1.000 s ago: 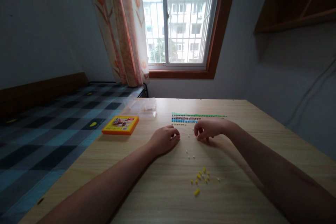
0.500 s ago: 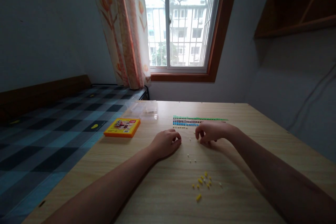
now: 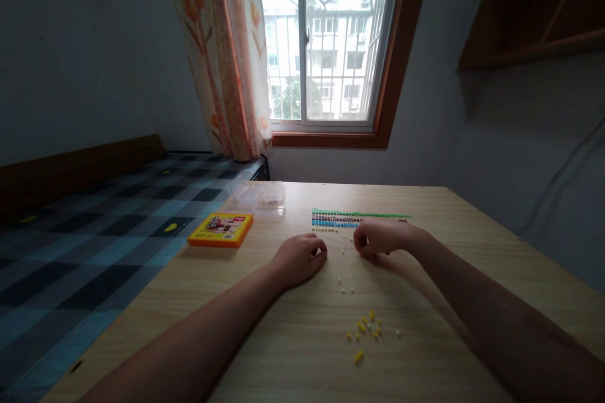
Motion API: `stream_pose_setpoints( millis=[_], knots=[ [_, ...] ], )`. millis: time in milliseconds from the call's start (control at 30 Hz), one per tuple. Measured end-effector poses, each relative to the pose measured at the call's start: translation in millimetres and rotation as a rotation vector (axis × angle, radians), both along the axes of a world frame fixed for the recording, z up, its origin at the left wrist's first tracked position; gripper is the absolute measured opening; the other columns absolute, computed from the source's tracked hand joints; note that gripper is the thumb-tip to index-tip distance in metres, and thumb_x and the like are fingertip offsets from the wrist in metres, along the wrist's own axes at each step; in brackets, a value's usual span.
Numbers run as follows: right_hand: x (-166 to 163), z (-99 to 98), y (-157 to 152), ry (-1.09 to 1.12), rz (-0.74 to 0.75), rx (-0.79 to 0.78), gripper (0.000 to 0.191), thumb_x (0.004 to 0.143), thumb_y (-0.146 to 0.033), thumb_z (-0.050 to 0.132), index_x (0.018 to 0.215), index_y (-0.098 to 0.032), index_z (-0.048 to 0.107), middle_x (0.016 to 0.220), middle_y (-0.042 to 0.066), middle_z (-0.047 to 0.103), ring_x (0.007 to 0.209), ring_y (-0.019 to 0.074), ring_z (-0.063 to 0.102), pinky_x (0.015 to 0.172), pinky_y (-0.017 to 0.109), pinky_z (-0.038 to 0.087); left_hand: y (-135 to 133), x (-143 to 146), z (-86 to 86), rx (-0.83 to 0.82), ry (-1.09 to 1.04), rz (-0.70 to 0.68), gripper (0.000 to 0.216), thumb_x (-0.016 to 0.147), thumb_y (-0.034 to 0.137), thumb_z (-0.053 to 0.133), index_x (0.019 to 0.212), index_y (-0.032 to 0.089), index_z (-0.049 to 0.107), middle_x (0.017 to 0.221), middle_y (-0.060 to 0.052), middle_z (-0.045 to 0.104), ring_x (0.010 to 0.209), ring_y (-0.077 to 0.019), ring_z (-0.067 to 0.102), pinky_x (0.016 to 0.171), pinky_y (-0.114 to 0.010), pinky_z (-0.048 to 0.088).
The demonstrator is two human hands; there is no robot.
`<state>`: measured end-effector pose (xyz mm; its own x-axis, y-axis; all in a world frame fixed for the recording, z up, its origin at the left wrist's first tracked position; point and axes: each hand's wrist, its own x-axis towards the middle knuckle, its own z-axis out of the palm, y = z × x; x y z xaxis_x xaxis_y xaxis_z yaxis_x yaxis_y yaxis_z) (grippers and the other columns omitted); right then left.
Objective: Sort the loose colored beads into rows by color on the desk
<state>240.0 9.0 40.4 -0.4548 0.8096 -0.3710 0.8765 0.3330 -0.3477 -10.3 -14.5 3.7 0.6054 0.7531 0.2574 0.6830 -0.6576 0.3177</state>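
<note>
My right hand [image 3: 382,238] is over the table, just in front of the rows of tiny blocks, with thumb and forefinger pinched down at a small pale block that the fingertips hide. Resting on the wood to the left is my left hand [image 3: 301,258], its fingers curled in and thumb near the forefinger; whatever it holds, if anything, is hidden. Green blocks [image 3: 347,213], dark brown ones and blue blocks [image 3: 326,223] lie in long straight rows. A short row of cream blocks [image 3: 324,230] runs along the near side. Loose white blocks [image 3: 339,280] lie between and below my hands.
Nearer me is a scatter of yellow blocks [image 3: 362,327] with a few white ones. An orange-yellow box [image 3: 221,230] and a clear plastic tray [image 3: 259,196] stand at the table's left edge. A bed [image 3: 118,220] adjoins the left; a window [image 3: 331,44] is ahead.
My right thumb and forefinger have closed together over the pale block that showed at their tips. My left hand stays where it was.
</note>
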Motion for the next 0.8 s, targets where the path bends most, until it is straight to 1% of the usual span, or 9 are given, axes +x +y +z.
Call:
stream_pose_setpoints(
  millis=[100, 167, 267, 367, 467, 600, 800],
  knots=[
    [1.7, -3.9, 3.3, 0.033, -0.024, 0.000, 0.019, 0.069, -0.019, 0.060, 0.083, -0.019, 0.072, 0.074, 0.002, 0.070, 0.052, 0.0109, 0.056, 0.045, 0.019, 0.039, 0.2, 0.0, -0.3, 0.003, -0.003, 0.000, 0.016, 0.084, 0.027, 0.054, 0.084, 0.023, 0.069, 0.083, 0.000, 0.065, 0.071, -0.0123, 0.058, 0.064, -0.022, 0.040],
    [1.2, -6.8, 5.4, 0.061, -0.032, 0.059, 0.019, 0.068, -0.018, 0.060, 0.083, -0.019, 0.072, 0.076, 0.002, 0.070, 0.054, 0.0109, 0.056, 0.047, 0.019, 0.038, 0.3, -0.1, -0.4, 0.002, -0.003, 0.000, 0.016, 0.084, 0.027, 0.054, 0.084, 0.023, 0.069, 0.083, 0.000, 0.065, 0.071, -0.0123, 0.058, 0.063, -0.023, 0.040],
    [-1.5, -10.4, 7.5, 0.099, -0.001, 0.191, 0.018, 0.068, -0.015, 0.060, 0.080, -0.019, 0.073, 0.076, 0.001, 0.071, 0.061, 0.0117, 0.058, 0.053, 0.020, 0.039, 0.4, -0.3, -0.5, 0.000, -0.002, -0.004, 0.017, 0.084, 0.028, 0.053, 0.084, 0.022, 0.069, 0.083, -0.001, 0.065, 0.070, -0.0122, 0.058, 0.063, -0.023, 0.040],
    [-4.3, -11.7, 7.5, 0.099, 0.006, 0.222, 0.018, 0.068, -0.015, 0.060, 0.080, -0.020, 0.074, 0.076, 0.000, 0.071, 0.065, 0.0128, 0.060, 0.055, 0.020, 0.039, 0.5, -0.5, -0.2, 0.003, 0.004, -0.008, 0.017, 0.084, 0.028, 0.053, 0.085, 0.022, 0.069, 0.083, -0.001, 0.065, 0.070, -0.0124, 0.058, 0.064, -0.023, 0.041],
    [-5.5, -10.4, 5.4, 0.087, -0.012, 0.181, 0.019, 0.069, -0.016, 0.060, 0.082, -0.020, 0.073, 0.075, 0.001, 0.071, 0.062, 0.0128, 0.060, 0.053, 0.020, 0.040, 0.3, -0.3, 0.3, 0.000, 0.011, -0.011, 0.017, 0.085, 0.028, 0.053, 0.085, 0.022, 0.069, 0.084, -0.001, 0.066, 0.071, -0.0127, 0.058, 0.064, -0.023, 0.041],
    [-5.9, -7.2, 2.1, 0.084, -0.037, 0.044, 0.019, 0.070, -0.020, 0.058, 0.084, -0.019, 0.071, 0.073, 0.002, 0.070, 0.052, 0.0114, 0.056, 0.045, 0.020, 0.040, -0.3, 0.2, 1.1, 0.004, 0.012, -0.007, 0.017, 0.084, 0.028, 0.054, 0.085, 0.022, 0.070, 0.083, -0.001, 0.066, 0.071, -0.0130, 0.058, 0.064, -0.024, 0.041],
    [-4.6, -6.1, 1.9, 0.118, -0.047, -0.102, 0.014, 0.069, -0.023, 0.062, 0.081, -0.017, 0.066, 0.073, 0.003, 0.066, 0.059, 0.0131, 0.060, 0.046, 0.019, 0.045, -0.4, 0.1, 1.4, -0.002, 0.014, -0.009, 0.017, 0.084, 0.027, 0.054, 0.085, 0.022, 0.070, 0.083, -0.001, 0.066, 0.070, -0.0126, 0.057, 0.063, -0.023, 0.040]
  ],
)
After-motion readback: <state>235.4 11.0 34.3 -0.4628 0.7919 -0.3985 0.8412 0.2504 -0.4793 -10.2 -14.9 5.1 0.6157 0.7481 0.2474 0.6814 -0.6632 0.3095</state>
